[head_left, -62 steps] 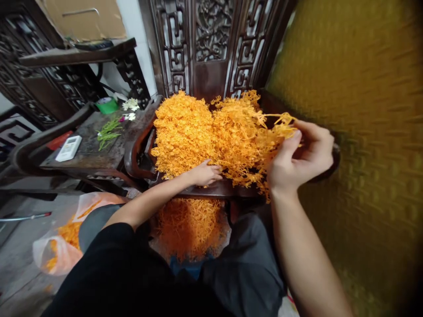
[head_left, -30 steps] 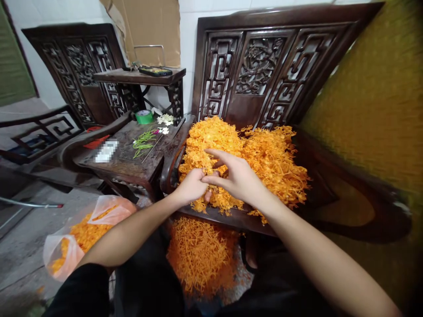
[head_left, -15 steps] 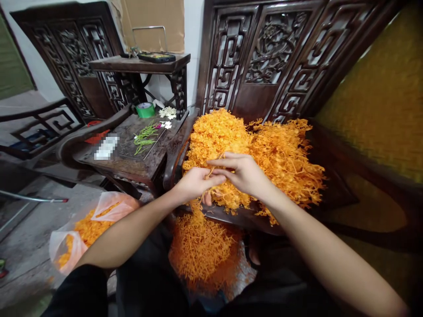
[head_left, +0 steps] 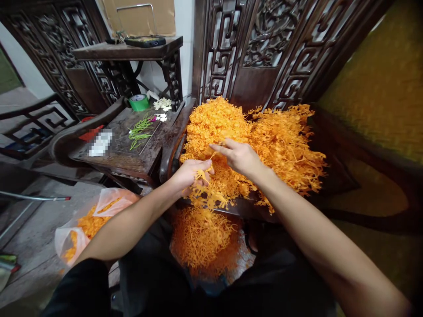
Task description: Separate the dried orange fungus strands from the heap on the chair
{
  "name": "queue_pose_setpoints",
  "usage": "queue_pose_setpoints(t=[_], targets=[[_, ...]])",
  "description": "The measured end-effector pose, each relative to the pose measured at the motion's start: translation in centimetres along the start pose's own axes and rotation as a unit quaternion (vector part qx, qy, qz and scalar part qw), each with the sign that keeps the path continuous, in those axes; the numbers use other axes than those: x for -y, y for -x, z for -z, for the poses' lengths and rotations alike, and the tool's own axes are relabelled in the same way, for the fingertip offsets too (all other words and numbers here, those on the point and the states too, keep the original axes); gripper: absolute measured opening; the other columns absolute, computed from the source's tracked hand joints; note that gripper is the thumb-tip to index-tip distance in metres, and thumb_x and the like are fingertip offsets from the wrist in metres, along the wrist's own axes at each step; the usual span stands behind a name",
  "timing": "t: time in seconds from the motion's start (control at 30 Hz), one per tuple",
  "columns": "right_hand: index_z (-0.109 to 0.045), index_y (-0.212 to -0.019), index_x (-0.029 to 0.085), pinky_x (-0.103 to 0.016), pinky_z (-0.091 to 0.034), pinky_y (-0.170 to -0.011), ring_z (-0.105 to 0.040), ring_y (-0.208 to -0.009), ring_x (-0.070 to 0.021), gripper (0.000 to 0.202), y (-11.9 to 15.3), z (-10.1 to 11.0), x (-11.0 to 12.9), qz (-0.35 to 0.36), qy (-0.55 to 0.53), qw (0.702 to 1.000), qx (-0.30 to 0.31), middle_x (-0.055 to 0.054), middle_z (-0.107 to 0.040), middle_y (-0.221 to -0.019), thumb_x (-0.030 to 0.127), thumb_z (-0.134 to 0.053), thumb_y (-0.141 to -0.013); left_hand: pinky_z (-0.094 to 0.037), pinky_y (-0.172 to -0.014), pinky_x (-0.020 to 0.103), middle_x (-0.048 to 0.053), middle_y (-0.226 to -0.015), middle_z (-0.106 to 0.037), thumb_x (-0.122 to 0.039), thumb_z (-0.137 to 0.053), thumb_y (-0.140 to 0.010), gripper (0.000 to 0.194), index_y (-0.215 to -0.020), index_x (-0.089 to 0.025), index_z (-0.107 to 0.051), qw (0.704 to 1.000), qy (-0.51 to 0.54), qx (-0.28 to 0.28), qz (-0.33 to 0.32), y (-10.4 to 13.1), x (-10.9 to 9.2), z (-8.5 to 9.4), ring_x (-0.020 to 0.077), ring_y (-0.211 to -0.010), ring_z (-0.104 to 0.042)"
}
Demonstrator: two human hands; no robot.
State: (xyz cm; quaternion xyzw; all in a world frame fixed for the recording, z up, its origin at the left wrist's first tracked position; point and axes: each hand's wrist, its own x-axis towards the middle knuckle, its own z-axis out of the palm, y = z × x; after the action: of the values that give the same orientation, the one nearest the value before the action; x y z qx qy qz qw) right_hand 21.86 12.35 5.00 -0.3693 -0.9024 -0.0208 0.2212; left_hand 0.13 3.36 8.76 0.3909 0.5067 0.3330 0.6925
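My left hand [head_left: 192, 177] is closed around a small bunch of orange branching plastic sprigs [head_left: 209, 196], whose forked tips hang below the fingers. To its right, my right hand [head_left: 243, 157] has its fingertips pinched at the upper end of a thin orange stalk that runs up from the left hand. Behind both hands rises a large heap of the same orange sprigs [head_left: 218, 125], with a second heap [head_left: 287, 147] to the right. Between my knees, more orange sprigs [head_left: 201, 246] lie in a pile low down; their container is mostly hidden.
The heaps rest on a dark carved wooden chair [head_left: 251, 92]. On a side table [head_left: 109, 160] to the left are a green tape roll [head_left: 139, 102], green stems [head_left: 140, 130] and white flower pieces [head_left: 161, 104]. A plastic bag [head_left: 112, 200] with orange pieces stands on the floor.
My hands have moved apart, the left one lower and leftward. The sprig bunch now hangs in front of the left fingers. The view has tilted slightly down.
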Motion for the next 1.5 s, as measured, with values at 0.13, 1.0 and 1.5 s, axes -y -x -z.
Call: queue_pose_setpoints(t=[0.13,1.0,1.5], targets=[[-0.073,-0.13,0.011,-0.044,-0.058,-0.085,-0.068,-0.085,-0.0248,0.052,0.9,0.4,-4.5,-0.148,0.025,0.984,-0.097,-0.017,-0.07,-0.11,0.008,-0.045,-0.087,-0.021,-0.03,0.016,0.001,-0.045,-0.058,-0.036,-0.057,-0.101,0.039,-0.073,-0.011,-0.066,0.998,-0.046,0.046,0.006,1.1,0.8,0.4,0.0047,-0.026,-0.039],[-0.065,-0.128,0.01,-0.04,-0.05,-0.082,-0.068,-0.097,-0.0265,0.035,0.7,0.7,4.4,0.078,0.094,0.99,0.074,-0.016,-0.073,-0.107,0.018,-0.042,-0.103,-0.034,-0.041,0.018,-0.001,-0.047,-0.059,-0.043,-0.057,-0.098,0.042,-0.068,-0.014,-0.061,0.964,-0.239,0.039,-0.108,1.0,1.3,-0.4,0.0062,-0.035,-0.046],[-0.066,-0.117,0.017,-0.03,-0.035,-0.066,-0.052,-0.087,-0.0178,0.04,0.4,-2.5,-2.8,0.025,0.098,0.994,-0.043,-0.01,-0.07,-0.096,0.029,-0.029,-0.11,-0.014,-0.03,0.019,-0.003,-0.037,-0.048,-0.048,-0.065,-0.093,0.047,-0.06,-0.015,-0.055,0.993,-0.083,0.082,0.028,0.6,0.3,-2.9,0.0042,-0.023,-0.028]])
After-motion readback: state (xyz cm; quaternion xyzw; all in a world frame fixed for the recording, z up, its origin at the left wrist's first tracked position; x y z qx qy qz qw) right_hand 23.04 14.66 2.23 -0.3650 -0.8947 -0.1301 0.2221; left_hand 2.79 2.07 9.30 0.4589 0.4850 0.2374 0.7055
